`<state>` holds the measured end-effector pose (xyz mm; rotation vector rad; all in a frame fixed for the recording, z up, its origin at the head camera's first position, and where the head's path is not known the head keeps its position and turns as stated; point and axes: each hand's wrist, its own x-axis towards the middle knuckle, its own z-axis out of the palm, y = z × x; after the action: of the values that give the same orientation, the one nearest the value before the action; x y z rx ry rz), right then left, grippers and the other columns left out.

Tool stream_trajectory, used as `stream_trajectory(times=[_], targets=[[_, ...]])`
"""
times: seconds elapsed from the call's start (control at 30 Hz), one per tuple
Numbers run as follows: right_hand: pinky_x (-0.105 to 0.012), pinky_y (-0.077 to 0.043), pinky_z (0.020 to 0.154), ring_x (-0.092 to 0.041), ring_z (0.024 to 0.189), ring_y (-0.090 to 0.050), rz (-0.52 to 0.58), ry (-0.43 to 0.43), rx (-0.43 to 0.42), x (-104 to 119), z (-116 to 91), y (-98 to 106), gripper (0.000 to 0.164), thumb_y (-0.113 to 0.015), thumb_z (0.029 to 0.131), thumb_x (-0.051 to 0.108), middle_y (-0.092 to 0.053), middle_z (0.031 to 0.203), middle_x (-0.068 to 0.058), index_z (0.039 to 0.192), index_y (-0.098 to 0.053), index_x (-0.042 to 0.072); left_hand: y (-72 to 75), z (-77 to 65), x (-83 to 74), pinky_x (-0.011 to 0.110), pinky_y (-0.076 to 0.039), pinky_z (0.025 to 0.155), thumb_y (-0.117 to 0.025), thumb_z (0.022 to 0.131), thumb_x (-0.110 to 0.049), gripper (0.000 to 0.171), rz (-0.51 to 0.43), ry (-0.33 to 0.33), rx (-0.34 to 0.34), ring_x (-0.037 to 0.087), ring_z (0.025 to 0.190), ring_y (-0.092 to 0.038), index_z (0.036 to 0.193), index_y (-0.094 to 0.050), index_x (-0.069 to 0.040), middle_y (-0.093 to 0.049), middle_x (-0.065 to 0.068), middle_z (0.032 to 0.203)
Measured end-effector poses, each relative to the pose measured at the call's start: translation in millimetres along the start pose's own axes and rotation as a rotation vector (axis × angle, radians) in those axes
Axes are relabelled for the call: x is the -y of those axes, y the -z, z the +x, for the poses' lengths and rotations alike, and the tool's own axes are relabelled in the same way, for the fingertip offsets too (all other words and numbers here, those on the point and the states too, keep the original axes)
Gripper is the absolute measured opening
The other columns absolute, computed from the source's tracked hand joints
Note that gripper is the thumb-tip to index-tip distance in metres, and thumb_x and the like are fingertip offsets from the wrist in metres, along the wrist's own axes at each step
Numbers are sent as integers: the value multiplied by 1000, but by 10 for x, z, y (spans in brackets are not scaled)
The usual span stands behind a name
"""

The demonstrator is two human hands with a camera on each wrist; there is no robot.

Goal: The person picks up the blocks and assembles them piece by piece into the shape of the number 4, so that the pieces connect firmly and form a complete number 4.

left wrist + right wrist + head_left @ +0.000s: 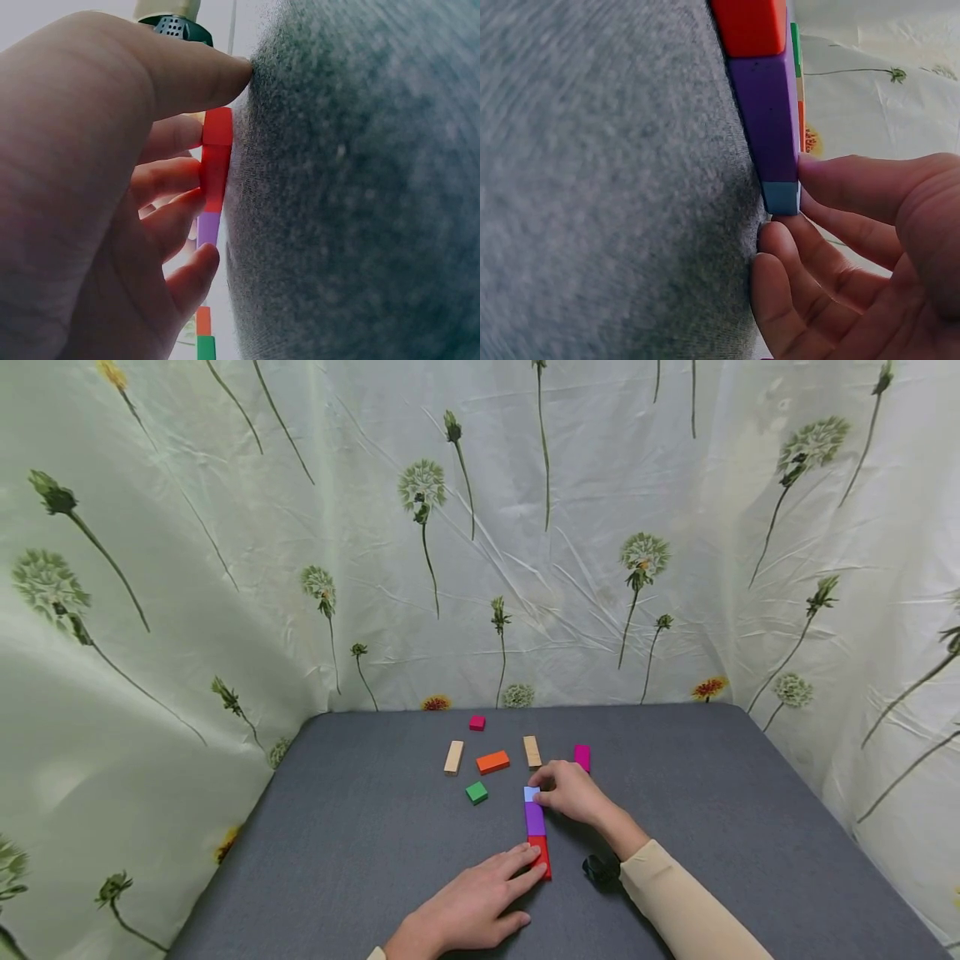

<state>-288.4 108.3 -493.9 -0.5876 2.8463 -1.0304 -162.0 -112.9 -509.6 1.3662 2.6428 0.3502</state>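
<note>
A red block (542, 858), a purple block (535, 818) and a light blue block (531, 794) lie end to end in a line on the table, touching. My left hand (480, 897) rests its outstretched fingertips on the red block, with the thumb held apart on the near side. At the far end of the line, my right hand (572, 792) pinches the light blue block (782, 198) between thumb and fingers. In the right wrist view, its thumb lies near the seam with the purple block (763, 116).
Beyond the line lie a green block (476, 792), an orange block (492, 762), two plain wooden blocks (453, 758), a small crimson block (477, 723) and a magenta block (582, 757). A dark wrist device (600, 870) sits by the right sleeve. A floral curtain (480, 568) hangs behind the grey table (360, 843).
</note>
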Motion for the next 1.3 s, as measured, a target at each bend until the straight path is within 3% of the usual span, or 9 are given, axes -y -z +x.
stream_trajectory(times=[0.8, 1.0, 1.3], targets=[[-40, -54, 78, -12, 85, -62, -9, -4, -9, -2, -12, 119, 18, -76, 89, 16, -68, 94, 5, 108, -76, 14, 20, 8, -4, 34, -35, 113, -57, 102, -44, 68, -8, 19, 27, 12, 149, -23, 160, -29, -24, -25, -6, 164], [-38, -55, 76, -13, 86, -63, 10, -21, -15, 0, 46, 171, 20, -77, 89, 17, -68, 96, 5, 109, -76, 15, 22, 18, -14, 35, -35, 113, -56, 102, -45, 68, -26, 23, 34, 12, 149, -24, 160, -28, -25, -24, -6, 164], [-39, -56, 73, -18, 89, -66, 17, 18, -69, -4, 224, 248, 28, -77, 88, 13, -70, 104, -5, 116, -74, 10, 31, 12, -13, 34, -36, 113, -57, 102, -44, 68, -15, 20, 29, 12, 149, -24, 160, -29, -24, -25, -5, 164]])
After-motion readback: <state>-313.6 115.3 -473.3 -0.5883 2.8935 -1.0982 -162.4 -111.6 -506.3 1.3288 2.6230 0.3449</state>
